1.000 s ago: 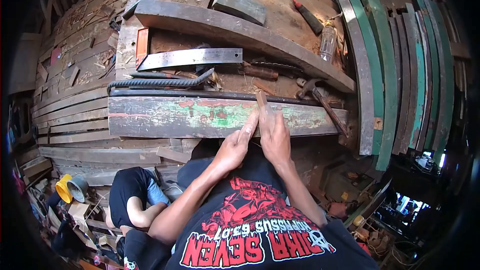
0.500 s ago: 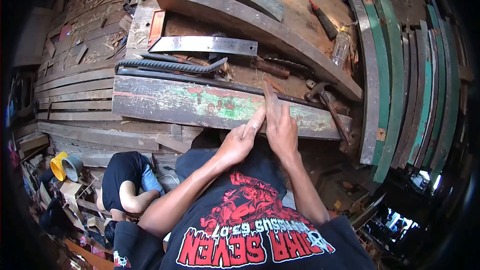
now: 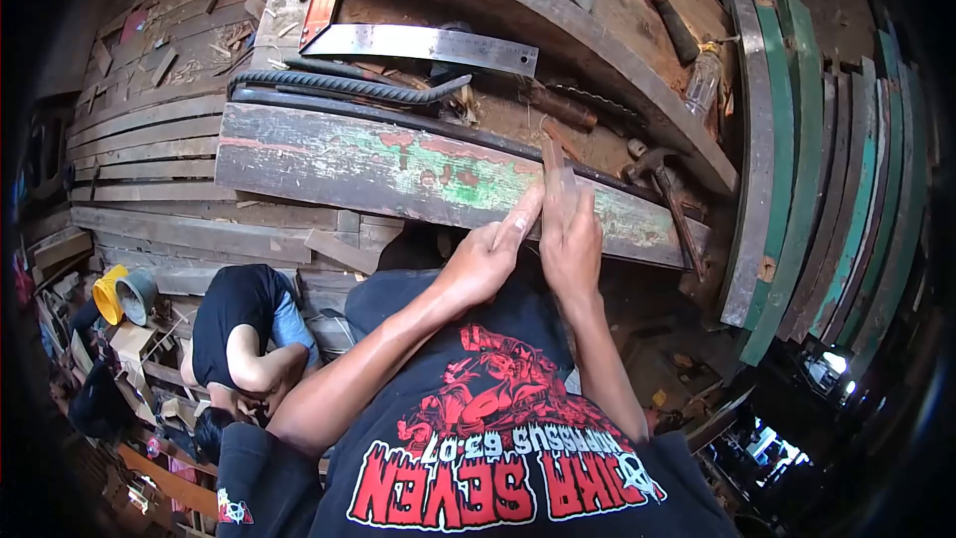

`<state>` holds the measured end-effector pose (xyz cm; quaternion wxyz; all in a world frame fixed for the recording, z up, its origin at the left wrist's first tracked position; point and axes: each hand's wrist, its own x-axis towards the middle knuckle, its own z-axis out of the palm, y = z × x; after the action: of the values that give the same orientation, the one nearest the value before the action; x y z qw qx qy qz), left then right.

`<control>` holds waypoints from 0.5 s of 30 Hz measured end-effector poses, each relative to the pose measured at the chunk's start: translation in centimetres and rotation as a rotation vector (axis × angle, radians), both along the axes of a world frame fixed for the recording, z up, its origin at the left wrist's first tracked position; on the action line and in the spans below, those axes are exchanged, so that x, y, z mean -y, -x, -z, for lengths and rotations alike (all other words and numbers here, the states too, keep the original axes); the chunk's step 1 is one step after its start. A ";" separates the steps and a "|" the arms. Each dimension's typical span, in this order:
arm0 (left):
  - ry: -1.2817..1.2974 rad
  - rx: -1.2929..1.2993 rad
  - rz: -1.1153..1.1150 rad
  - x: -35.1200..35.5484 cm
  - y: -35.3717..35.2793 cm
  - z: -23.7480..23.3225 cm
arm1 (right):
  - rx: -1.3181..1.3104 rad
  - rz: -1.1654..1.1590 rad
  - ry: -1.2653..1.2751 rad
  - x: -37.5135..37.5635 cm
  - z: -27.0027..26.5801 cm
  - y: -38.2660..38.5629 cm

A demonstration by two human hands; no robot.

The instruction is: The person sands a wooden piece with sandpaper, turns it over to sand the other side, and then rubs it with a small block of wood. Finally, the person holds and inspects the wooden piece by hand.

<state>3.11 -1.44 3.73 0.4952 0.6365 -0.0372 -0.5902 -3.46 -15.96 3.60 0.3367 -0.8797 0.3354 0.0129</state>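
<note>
My right hand (image 3: pixel 572 239) is closed around a thin, flat brown strip of wood (image 3: pixel 553 161), which points away from me over the painted plank. The fingers are partly smeared by motion. Close against it, my left hand (image 3: pixel 488 257) is closed, with the thumb and forefinger pressed together towards the strip; whatever lies between them is hidden. Beneath and beyond both hands runs the thick plank (image 3: pixel 339 161) with worn green and red paint. A claw hammer (image 3: pixel 662 184) rests across its right end.
Behind the plank lie a ribbed steel bar (image 3: pixel 349 88), a try square (image 3: pixel 428 45) with an orange handle, and a clear bottle (image 3: pixel 704 80). Green and grey boards (image 3: pixel 787 169) line the right side. At lower left another person (image 3: pixel 244 334) bends over near a yellow bucket (image 3: pixel 110 294).
The view has shifted, so the bench items sit further right and the square higher. My hands stay together at the strip; the right one is now more blurred. The other person's head has come into view.
</note>
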 end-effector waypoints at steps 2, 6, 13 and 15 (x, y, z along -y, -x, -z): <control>0.111 0.192 -0.096 -0.2 1.2 1.3 | 0.093 -0.031 0.028 -0.8 -0.3 1.5; 0.173 0.333 -0.109 0.2 3.0 5.5 | 0.031 -0.012 -0.055 0.6 1.3 0.2; 0.141 0.438 -0.101 0.7 3.5 4.6 | -0.044 -0.009 -0.058 0.9 0.6 -0.7; 0.082 0.406 0.001 -0.1 2.4 2.9 | 0.010 -0.017 -0.040 0.4 0.3 0.6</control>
<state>0.73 -1.39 0.83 0.5028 0.7217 -0.1603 -0.4480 -4.06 -16.32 3.25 0.3559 -0.8756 0.3262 0.0183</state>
